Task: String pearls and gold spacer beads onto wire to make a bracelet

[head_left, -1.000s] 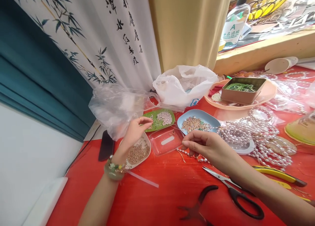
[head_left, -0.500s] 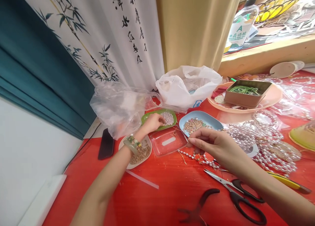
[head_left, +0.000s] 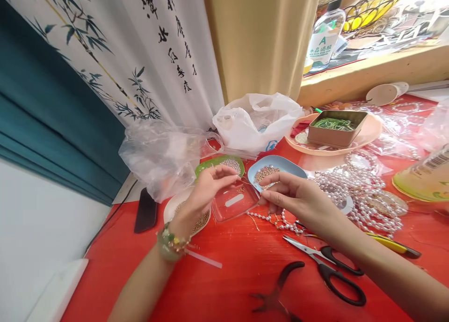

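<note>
My right hand [head_left: 298, 195] pinches a thin wire [head_left: 249, 183] between thumb and fingertips, in front of the blue dish [head_left: 296, 169] of gold beads [head_left: 264, 173]. The wire runs left toward my left hand [head_left: 210, 186], whose thumb and fingers are closed at its far end. Whatever those fingertips hold is too small to make out. My left hand is above the clear red-looking tray [head_left: 234, 212] and near the green dish [head_left: 206, 164] with pearly beads [head_left: 232, 165]. Under my left wrist, partly hidden, is a white dish [head_left: 170, 210] of small gold beads.
Scissors [head_left: 324, 261] and dark-handled pliers [head_left: 275, 291] lie in front, with a yellow cutter [head_left: 389, 243] to the right. Pearl strands [head_left: 375, 209] heap beside a cup [head_left: 424, 174]. Behind stand plastic bags [head_left: 256, 120] and a tin of green cord [head_left: 333, 128]. A phone [head_left: 145, 210] lies left.
My left hand has come from the pearly beads in the green dish toward the wire's end, nearer my right hand. My right hand keeps its pinch. The view has shifted slightly right.
</note>
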Demonstrator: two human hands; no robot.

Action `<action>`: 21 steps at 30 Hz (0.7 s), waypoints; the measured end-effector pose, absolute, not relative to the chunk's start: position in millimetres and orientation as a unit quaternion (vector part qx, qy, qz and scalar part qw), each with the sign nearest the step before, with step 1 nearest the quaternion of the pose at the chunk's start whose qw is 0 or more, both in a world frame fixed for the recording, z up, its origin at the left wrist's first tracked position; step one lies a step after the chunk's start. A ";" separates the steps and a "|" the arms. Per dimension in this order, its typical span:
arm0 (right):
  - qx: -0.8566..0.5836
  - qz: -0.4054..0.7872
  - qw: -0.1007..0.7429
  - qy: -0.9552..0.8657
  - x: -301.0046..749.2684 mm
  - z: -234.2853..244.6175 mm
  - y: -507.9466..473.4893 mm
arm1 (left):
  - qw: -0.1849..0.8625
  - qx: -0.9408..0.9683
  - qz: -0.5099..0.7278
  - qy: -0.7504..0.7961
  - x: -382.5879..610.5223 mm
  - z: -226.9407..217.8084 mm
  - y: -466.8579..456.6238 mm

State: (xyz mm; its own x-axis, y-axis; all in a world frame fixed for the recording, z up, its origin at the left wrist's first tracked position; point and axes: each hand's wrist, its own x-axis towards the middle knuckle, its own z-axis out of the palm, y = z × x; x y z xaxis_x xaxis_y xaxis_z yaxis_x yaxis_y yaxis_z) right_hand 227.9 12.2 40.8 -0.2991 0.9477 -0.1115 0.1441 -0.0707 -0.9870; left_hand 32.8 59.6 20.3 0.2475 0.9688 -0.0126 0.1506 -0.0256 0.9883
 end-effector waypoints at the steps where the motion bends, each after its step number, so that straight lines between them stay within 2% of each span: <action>1: -0.470 0.566 0.360 -0.574 227.5 41.2 11.7 | 0.566 0.550 0.416 0.452 35.8 24.6 47.9; 5: -0.458 0.561 0.355 -0.591 227.0 42.3 9.0 | 0.642 0.455 0.437 0.436 42.0 30.9 21.4; 21: -0.476 0.575 0.298 -0.595 216.4 48.1 -4.2 | 0.706 0.338 0.463 0.415 45.4 20.1 19.2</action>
State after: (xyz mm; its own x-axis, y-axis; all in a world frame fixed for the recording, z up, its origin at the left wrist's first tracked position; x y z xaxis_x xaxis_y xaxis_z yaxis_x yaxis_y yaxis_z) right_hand 216.4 -4.2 48.1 -0.3696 0.9091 -0.1921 0.2227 -0.1140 -0.9682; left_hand 45.4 19.2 20.1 0.2261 0.9347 -0.2742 -0.3737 0.3432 0.8617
